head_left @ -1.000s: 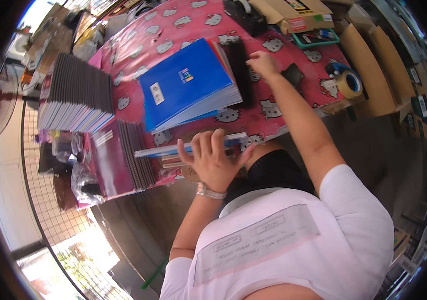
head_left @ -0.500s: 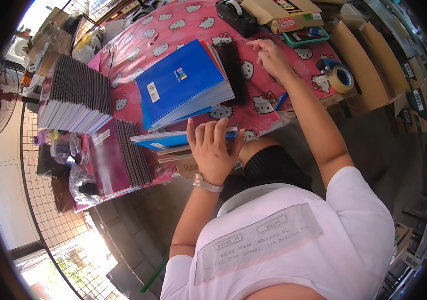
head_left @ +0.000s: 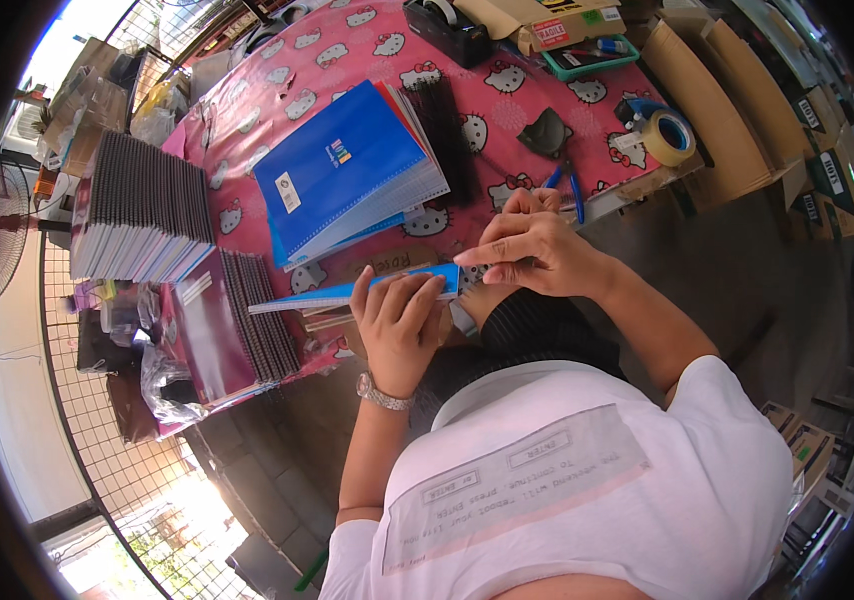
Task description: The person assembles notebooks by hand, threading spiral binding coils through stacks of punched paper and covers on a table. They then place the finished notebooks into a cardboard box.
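The left hand [head_left: 399, 325] lay flat with its fingers spread loosely over the near end of a thin blue notebook [head_left: 347, 294], its grip open and pressing rather than closing on the cover. The right hand [head_left: 532, 248] met the notebook's right corner at about three o'clock from the left hand, its fingers nearly together and pinching that corner. The notebook sat at the near edge of the worktop [head_left: 277, 90], which wore a glossy pink cloth printed with white cartoon cats. At eleven o'clock from the hands lay a fanned pile of blue-covered notebooks [head_left: 347, 170], smooth card with a small pale label. Further out at ten o'clock stood a tall stack of spiral-bound books [head_left: 137, 210], their dark wire spines ribbed. At two o'clock rested a roll of tan packing tape [head_left: 669, 136], and beyond it plain brown cardboard boxes [head_left: 717, 100].
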### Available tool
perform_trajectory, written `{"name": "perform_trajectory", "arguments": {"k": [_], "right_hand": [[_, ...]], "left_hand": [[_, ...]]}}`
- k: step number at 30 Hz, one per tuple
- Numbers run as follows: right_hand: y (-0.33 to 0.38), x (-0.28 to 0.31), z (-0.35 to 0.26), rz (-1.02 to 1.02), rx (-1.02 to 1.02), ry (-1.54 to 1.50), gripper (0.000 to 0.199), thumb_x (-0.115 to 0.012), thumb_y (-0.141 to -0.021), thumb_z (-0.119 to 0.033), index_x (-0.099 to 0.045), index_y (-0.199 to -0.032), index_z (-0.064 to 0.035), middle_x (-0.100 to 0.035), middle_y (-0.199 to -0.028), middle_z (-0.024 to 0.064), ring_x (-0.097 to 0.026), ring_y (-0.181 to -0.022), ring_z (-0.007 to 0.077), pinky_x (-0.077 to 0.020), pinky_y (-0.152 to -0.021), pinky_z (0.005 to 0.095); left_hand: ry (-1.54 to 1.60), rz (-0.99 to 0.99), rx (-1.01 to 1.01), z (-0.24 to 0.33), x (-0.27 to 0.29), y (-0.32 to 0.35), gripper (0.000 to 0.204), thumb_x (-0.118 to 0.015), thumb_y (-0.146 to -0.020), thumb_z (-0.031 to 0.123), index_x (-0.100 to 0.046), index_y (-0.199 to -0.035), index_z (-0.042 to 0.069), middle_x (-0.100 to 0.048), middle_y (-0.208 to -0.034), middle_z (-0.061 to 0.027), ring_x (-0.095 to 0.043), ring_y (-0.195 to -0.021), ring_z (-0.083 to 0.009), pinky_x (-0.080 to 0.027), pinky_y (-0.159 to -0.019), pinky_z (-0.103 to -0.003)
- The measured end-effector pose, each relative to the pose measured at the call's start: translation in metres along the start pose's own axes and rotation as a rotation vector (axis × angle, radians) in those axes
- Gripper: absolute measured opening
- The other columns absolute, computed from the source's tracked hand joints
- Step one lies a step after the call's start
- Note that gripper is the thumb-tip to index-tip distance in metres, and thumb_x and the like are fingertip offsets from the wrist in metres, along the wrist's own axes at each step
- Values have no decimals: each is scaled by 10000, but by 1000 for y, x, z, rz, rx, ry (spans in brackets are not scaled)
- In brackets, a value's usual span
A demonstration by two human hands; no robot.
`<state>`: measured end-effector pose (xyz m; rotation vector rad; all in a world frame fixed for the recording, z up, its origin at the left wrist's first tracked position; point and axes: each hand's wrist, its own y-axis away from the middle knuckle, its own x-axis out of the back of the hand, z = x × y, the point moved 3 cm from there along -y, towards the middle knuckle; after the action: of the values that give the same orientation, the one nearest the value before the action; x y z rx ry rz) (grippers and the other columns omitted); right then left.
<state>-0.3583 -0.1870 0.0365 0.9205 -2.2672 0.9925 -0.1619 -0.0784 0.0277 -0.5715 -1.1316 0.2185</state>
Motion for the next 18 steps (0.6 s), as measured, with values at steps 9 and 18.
{"name": "perform_trajectory", "arguments": {"k": [9, 18], "right_hand": [[-3, -8, -2, 111, 91, 30, 257, -711, -807, -81, -716, -1026, -215, -610, -885, -72, -559, -868, 146, -309, -873, 361], [-4, -4, -8, 55, 152, 116, 314, -650, -796, -13, -718, -1051, -184, -608, -939, -33, -561, -875, 165, -341, -883, 378]], "left_hand": [[22, 23, -5, 0, -3, 6, 278, -721, -776, 120, -671, -1050, 130, -692, -1016, -15, -632, -948, -210, -391, -1012, -488], [24, 35, -14, -5, -3, -7, 276, -737, -766, 131, -659, -1030, 117, -687, -980, -18, -618, -896, -222, -413, -911, -434]]}}
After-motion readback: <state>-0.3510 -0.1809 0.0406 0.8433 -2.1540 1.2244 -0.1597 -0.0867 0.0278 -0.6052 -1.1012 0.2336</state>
